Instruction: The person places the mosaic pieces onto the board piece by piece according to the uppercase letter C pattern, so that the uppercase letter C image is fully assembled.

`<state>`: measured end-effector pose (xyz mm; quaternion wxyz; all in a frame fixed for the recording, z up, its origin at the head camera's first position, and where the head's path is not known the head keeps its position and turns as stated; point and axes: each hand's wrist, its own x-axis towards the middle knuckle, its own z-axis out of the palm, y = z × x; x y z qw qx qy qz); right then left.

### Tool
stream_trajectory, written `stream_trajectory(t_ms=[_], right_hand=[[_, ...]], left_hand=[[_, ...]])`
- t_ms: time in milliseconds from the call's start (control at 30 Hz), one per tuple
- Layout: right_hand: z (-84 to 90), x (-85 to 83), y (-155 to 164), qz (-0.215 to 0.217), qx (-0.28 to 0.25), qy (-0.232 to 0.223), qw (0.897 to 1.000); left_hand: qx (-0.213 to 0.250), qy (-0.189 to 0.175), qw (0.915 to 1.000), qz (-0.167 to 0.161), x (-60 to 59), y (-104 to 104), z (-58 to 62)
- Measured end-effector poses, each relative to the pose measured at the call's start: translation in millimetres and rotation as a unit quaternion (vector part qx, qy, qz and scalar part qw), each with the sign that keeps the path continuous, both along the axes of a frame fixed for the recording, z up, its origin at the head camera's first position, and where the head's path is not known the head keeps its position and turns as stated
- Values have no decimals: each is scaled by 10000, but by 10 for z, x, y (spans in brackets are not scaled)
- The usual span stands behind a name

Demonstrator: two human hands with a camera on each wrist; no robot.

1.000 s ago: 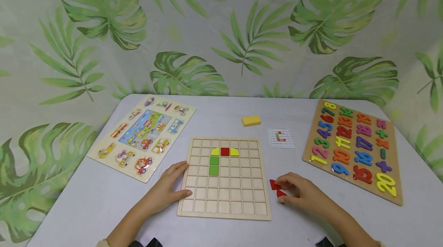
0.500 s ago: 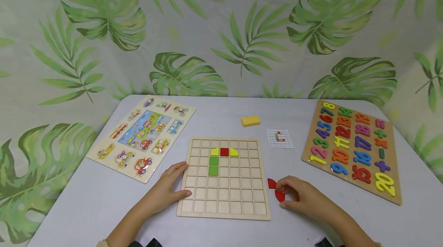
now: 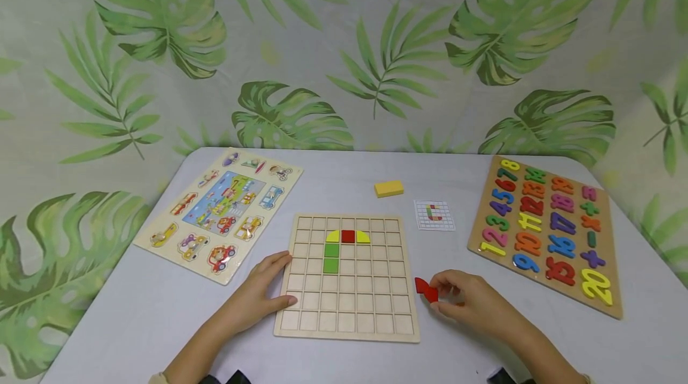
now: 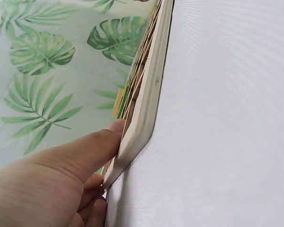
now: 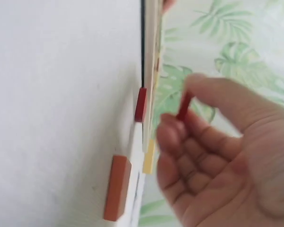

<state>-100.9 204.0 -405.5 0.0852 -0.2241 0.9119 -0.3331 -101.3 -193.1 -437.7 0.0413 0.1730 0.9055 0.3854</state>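
Red piece (image 3: 428, 292) apparently lifted, grey table (image 3: 134, 312), leaf-print backdrop (image 3: 344, 49)

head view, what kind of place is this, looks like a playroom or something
Probably a staged tabletop play setup rather than a real playroom: a grey table holds wooden puzzles, a grid board, a number board and a vehicle puzzle, against a leaf-print backdrop.

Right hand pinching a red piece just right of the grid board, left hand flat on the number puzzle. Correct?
Not quite. The left hand rests against the grid board, at its left edge, not the number puzzle; the head view shows it. The right hand does pinch the red piece.
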Motion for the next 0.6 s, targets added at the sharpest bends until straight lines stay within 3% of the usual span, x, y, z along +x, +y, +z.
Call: stream_trajectory(t_ms=[200,433,600], right_hand=[[143,-67,-222,453,-499,728,9951],[334,-140,-746,739,-1136,748,9879],[314,-150,-1184,939,-1502,779,9811]], left_hand=[[44,-4,10000,-13,-11,-3,-2],[66,-61,10000,-21,-11,-6,-21],[76,-69,9999,-9,-5,-1,-2]])
